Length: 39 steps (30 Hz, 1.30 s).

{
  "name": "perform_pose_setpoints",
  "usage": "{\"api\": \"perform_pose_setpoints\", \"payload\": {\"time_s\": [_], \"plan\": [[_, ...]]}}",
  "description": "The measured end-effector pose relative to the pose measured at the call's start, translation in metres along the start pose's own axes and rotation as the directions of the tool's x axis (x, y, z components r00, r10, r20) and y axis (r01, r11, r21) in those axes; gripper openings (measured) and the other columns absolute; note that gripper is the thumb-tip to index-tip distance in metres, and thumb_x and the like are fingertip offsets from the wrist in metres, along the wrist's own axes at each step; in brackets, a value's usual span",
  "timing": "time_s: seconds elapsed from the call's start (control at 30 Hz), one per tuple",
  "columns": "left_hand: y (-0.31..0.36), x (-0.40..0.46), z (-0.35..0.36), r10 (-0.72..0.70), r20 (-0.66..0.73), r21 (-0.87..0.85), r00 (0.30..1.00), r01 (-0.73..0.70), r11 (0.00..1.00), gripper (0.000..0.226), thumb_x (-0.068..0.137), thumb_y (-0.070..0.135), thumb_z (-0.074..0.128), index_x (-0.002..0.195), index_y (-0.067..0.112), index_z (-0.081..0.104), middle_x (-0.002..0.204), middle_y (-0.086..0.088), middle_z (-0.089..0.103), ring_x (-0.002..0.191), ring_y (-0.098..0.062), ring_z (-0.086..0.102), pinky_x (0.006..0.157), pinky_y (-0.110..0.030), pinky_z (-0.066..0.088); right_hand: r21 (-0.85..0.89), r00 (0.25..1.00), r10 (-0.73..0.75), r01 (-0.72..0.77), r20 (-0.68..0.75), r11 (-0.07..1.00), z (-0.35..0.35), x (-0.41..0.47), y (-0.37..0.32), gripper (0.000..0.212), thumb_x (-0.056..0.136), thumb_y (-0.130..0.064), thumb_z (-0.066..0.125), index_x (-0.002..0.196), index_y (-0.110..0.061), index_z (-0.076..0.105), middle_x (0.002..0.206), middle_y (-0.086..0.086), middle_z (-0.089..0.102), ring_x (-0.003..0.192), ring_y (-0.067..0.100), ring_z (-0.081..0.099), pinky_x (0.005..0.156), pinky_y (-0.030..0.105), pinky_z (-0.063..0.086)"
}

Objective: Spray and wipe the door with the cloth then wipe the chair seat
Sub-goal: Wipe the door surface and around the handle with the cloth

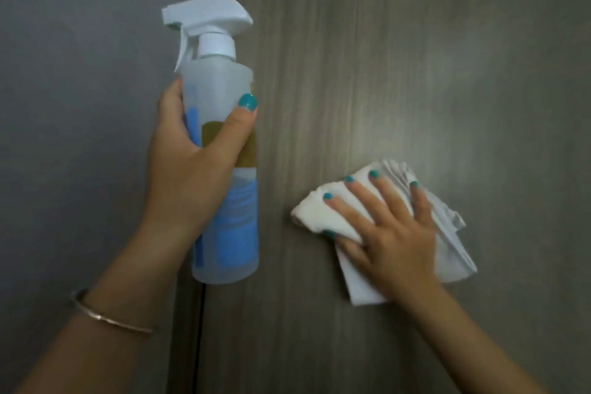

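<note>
A grey-brown wood-grain door (pixel 399 57) fills the right and middle of the view. My left hand (pixel 192 157) grips a translucent spray bottle (pixel 224 201) with a white trigger head and a blue and tan label, held upright in front of the door's left edge. My right hand (pixel 383 227) presses a folded white cloth (pixel 323 211) flat against the door with its fingers spread and straight, the thumb tucked at the cloth's lower edge. The chair is out of view.
A plain grey wall (pixel 80 73) lies to the left of the door. A dark vertical gap (pixel 201 329) runs along the door's left edge. A thin metal bangle (pixel 108 318) sits on my left wrist.
</note>
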<state>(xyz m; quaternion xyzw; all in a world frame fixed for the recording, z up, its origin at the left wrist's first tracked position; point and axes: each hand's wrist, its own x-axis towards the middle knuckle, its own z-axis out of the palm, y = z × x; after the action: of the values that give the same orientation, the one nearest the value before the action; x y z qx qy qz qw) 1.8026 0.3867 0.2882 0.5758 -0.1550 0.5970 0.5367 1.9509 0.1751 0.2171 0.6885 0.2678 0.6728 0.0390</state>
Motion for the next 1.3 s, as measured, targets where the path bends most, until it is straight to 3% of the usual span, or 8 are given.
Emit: {"api": "perform_pose_setpoints", "payload": {"time_s": [0.37,0.5,0.57,0.7,0.8,1.07,1.17,1.3], "plan": [[-0.001,0.016,-0.030,0.006,0.037,0.031,0.999,-0.007,1.000,0.052,0.083,0.038,0.071,0.129,0.027,0.050,0.099,0.012,0.068,0.086,-0.006,0.068,0.079,-0.035,0.059,0.097,0.883,0.468,-0.469,0.035,0.878,0.001,0.260,-0.021,0.052,0.098,-0.057,0.030,0.146,-0.039,0.041,0.158,-0.006,0.033,0.151,0.025,0.016,0.118,0.061,0.002],[-0.002,0.007,-0.031,0.043,0.008,0.059,0.999,-0.043,0.997,0.064,0.080,0.042,0.071,0.137,0.027,0.046,0.110,0.011,0.067,0.096,-0.005,0.067,0.085,-0.036,0.057,0.086,0.987,0.156,-0.153,-0.028,0.984,0.023,0.202,-0.083,0.054,0.094,-0.049,0.036,0.143,-0.031,0.047,0.150,0.000,0.048,0.143,0.029,0.035,0.116,0.061,0.010],[0.001,0.005,-0.031,0.034,0.004,0.000,0.999,-0.034,0.999,0.061,0.081,0.036,0.071,0.135,0.024,0.046,0.106,0.009,0.068,0.091,-0.007,0.068,0.079,-0.032,0.058,0.109,0.987,0.079,-0.064,-0.142,0.992,0.039,0.143,-0.111,0.047,0.091,-0.040,0.045,0.136,-0.026,0.048,0.137,0.004,0.060,0.132,0.032,0.049,0.113,0.061,0.020],[0.007,0.005,-0.033,-0.011,0.068,-0.074,0.998,0.016,0.997,0.050,0.085,0.035,0.071,0.129,0.028,0.050,0.092,0.007,0.069,0.078,-0.011,0.069,0.068,-0.029,0.059,0.124,0.981,-0.085,0.108,-0.176,0.986,0.046,0.031,-0.141,0.035,0.097,-0.032,0.046,0.130,-0.022,0.048,0.127,0.005,0.067,0.127,0.029,0.047,0.113,0.057,0.022],[0.015,0.005,-0.030,-0.016,0.119,-0.111,0.993,0.029,0.993,0.046,0.086,0.035,0.070,0.127,0.029,0.050,0.090,0.006,0.068,0.076,-0.012,0.069,0.065,-0.026,0.059,0.156,0.940,-0.283,0.313,-0.190,0.937,0.040,0.046,-0.120,0.049,0.092,-0.031,0.053,0.139,-0.021,0.042,0.137,0.002,0.054,0.129,0.027,0.046,0.109,0.060,0.033],[0.009,0.004,-0.028,-0.043,0.101,-0.144,0.994,0.057,0.988,0.053,0.085,0.038,0.071,0.132,0.029,0.047,0.093,0.011,0.067,0.077,0.000,0.067,0.062,-0.016,0.053,-0.017,0.990,0.111,-0.110,0.089,0.994,-0.003,0.262,-0.018,0.068,0.088,-0.063,0.018,0.147,-0.038,0.040,0.158,-0.002,0.035,0.149,0.032,0.021,0.113,0.069,0.012],[0.001,0.002,-0.028,-0.072,0.093,-0.108,0.993,0.082,0.991,0.055,0.084,0.042,0.071,0.132,0.030,0.048,0.098,0.010,0.068,0.084,-0.005,0.068,0.074,-0.029,0.059,-0.033,0.992,0.114,-0.112,0.054,0.993,0.004,0.244,-0.025,0.058,0.095,-0.060,0.027,0.147,-0.038,0.042,0.155,-0.001,0.040,0.147,0.031,0.026,0.114,0.066,0.011],[-0.004,-0.001,-0.025,-0.093,0.065,-0.105,0.994,0.099,0.990,0.054,0.084,0.041,0.071,0.131,0.027,0.050,0.101,0.011,0.068,0.087,-0.004,0.068,0.080,-0.030,0.058,0.003,0.995,0.025,-0.025,-0.093,1.000,0.019,0.125,-0.058,0.051,0.094,-0.050,0.041,0.142,-0.031,0.047,0.145,0.005,0.054,0.134,0.036,0.046,0.111,0.064,0.021]]}}
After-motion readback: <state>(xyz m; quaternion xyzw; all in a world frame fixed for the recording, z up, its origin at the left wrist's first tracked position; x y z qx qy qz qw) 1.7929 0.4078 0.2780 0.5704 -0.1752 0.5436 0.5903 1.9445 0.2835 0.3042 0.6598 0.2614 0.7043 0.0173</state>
